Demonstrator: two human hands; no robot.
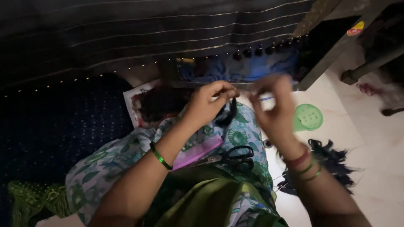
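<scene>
Just below the beaded fabric edge, a dark tassel strand is pinched in the closed fingers of the left hand, its long axis hanging downward. The right hand, blurred, is raised beside it; its grip cannot be told. Black scissors lie lower, on the lap.
</scene>
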